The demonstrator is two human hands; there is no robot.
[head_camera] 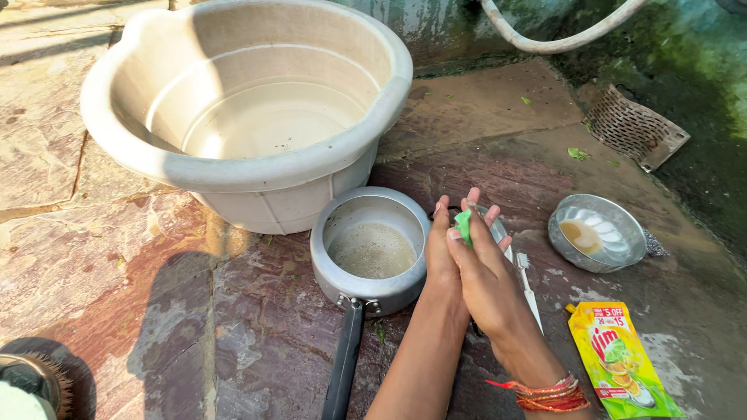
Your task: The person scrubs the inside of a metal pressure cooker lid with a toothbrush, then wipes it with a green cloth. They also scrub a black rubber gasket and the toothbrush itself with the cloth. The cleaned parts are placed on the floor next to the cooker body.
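My left hand (440,253) and my right hand (486,268) are pressed together around a small green scrub pad (464,225), whose tip shows between the fingers. Both hands hover just right of a metal saucepan (371,250) with a black handle and soapy, cloudy water inside. A small metal item lies partly hidden behind the hands, and a white utensil (529,288) rests on the ground below them. Red and orange threads circle my right wrist.
A large beige plastic tub (249,109) with a little water stands behind the saucepan. A small steel bowl (597,233) with liquid and a yellow-green soap pouch (618,362) lie right. A metal drain grate (634,128), a hose (560,35) and a brush (35,385) are also there.
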